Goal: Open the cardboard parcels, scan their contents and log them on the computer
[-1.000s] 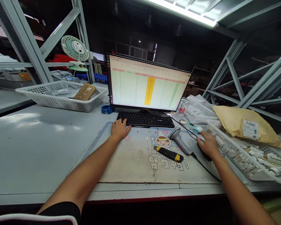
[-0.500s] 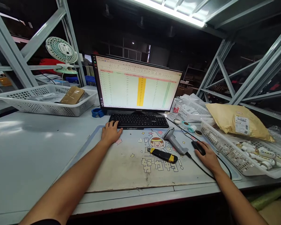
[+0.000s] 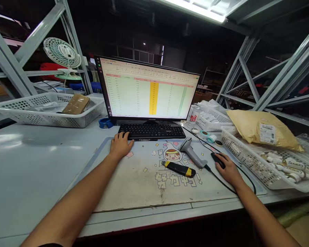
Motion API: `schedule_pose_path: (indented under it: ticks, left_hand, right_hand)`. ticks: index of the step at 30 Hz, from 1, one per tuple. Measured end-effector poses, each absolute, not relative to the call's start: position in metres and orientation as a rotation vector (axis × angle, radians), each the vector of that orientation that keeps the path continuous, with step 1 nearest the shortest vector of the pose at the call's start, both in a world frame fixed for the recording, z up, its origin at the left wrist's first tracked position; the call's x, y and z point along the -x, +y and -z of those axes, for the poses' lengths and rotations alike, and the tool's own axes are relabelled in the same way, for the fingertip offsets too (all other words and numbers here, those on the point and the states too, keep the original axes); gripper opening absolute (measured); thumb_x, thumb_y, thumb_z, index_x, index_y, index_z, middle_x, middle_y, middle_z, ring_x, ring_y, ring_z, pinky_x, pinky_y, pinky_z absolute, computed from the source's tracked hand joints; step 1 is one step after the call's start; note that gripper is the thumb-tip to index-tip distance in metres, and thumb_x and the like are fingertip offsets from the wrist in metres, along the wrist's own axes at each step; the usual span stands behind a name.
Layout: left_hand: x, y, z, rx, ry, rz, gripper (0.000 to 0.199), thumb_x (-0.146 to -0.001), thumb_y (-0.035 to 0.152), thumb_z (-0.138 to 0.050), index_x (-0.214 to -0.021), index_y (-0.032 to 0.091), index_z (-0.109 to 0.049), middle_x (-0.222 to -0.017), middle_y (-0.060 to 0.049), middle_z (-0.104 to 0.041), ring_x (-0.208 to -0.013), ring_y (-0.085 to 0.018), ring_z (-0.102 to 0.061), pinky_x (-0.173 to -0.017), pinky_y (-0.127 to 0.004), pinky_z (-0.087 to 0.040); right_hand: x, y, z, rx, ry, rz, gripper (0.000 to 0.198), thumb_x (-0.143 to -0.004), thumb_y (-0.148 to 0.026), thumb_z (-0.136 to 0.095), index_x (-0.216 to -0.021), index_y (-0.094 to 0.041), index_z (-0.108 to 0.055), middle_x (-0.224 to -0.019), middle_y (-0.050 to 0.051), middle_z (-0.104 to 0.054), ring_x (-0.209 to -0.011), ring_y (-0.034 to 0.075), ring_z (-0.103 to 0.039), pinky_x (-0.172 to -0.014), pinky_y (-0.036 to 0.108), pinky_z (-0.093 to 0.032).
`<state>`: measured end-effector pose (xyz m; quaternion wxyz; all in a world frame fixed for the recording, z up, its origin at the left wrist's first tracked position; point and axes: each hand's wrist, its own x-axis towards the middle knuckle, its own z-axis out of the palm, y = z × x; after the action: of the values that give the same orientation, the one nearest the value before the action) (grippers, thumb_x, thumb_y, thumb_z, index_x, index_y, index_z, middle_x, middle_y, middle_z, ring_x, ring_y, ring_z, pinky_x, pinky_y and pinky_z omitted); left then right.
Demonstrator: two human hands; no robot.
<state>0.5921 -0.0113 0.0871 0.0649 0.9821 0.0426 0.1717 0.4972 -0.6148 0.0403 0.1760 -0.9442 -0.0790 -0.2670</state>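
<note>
We rest our left hand (image 3: 120,145) palm down on the desk mat (image 3: 134,178), fingers loosely spread and lying flat, their tips touching the near left corner of the black keyboard (image 3: 151,131); it holds nothing. Our right hand (image 3: 228,169) lies over the black mouse (image 3: 217,160) at the right edge of the mat, fingers curved around it, with the front of the mouse showing beyond the fingertips. The mouse cable runs back along the mat past the wrist.

Between our hands lie a yellow-and-black box cutter (image 3: 179,168) and, just beyond it, a grey barcode scanner (image 3: 192,153), tipped on its side near the mouse. Behind the keyboard stands the monitor (image 3: 149,91), showing a spreadsheet with one yellow column.

To the right of the mouse a white basket (image 3: 247,161) holds small white tubes, and a yellow padded envelope (image 3: 262,130) rests across its far end. On the left of the table (image 3: 28,161) another white basket (image 3: 46,116) holds a brown parcel (image 3: 76,104), with a small fan (image 3: 62,55) behind it.
</note>
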Motion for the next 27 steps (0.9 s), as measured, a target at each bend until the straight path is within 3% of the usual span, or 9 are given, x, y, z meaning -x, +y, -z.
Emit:
schedule_pose_path:
  ticks: [27]
  left_hand:
    - [-0.592,-0.0117,-0.0876,-2.952,0.141,-0.508,0.071,-0.103,0.052,-0.036,-0.161,0.014,-0.047,-0.164,-0.019,-0.047,-0.149,-0.042,-0.04,-0.115,-0.058,-0.046]
  right_hand:
    - [-0.4958,-0.6109,-0.0441,2.683,-0.205,0.741,0.055,-0.099,-0.049,-0.049,-0.141,-0.02,-0.07,-0.151,0.015,-0.058,-0.134,0.034,-0.062,-0.118,0.052,-0.05]
